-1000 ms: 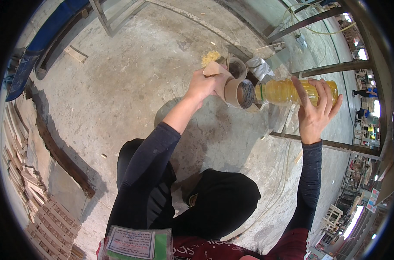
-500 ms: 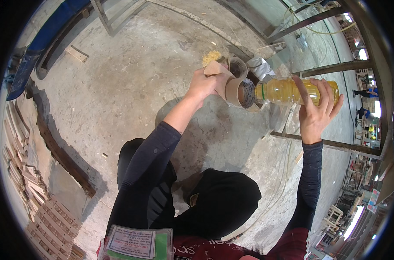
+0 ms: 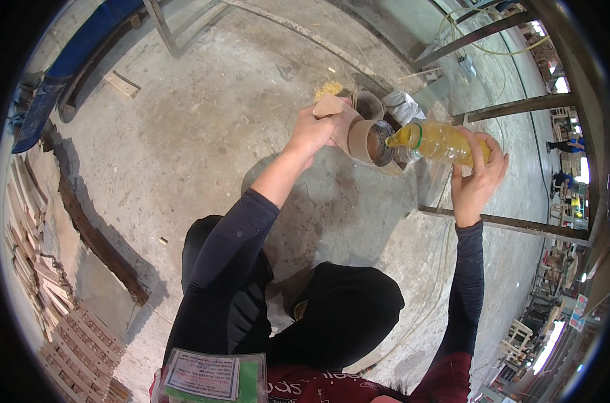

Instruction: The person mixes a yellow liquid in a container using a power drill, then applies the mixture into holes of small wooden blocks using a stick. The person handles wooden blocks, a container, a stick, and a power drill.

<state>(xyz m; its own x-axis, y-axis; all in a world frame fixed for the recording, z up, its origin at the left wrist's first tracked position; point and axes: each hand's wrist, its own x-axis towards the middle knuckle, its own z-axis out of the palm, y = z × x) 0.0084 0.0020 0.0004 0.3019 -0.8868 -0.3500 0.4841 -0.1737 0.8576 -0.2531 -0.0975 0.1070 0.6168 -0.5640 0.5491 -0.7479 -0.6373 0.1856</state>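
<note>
My left hand (image 3: 313, 131) is closed on a tan, wood-coloured piece (image 3: 331, 106) with a flat upright part. Beside its fingers is a tan round cup-like container (image 3: 362, 141) with a dark, stained rim, its opening facing right; whether it joins the flat piece I cannot tell. In my right hand (image 3: 478, 176) is a clear plastic bottle (image 3: 446, 142) of yellow liquid, gripped round its base end. The bottle lies tipped on its side, a green ring at its neck, its mouth at the container's opening. Yellow liquid shows in the neck.
Behind the container stand a clear plastic cup (image 3: 368, 105) and a crumpled white bag (image 3: 403, 106). Yellow shavings (image 3: 329, 88) lie close by. A metal frame (image 3: 513, 225) rises at the right. Wooden slats (image 3: 33, 252) are stacked at the left, and a small wood piece (image 3: 122, 84) lies on the floor.
My right hand has moved left with the bottle, bringing its mouth to the container's opening. Yellow liquid now fills the neck. My left hand has hardly moved.
</note>
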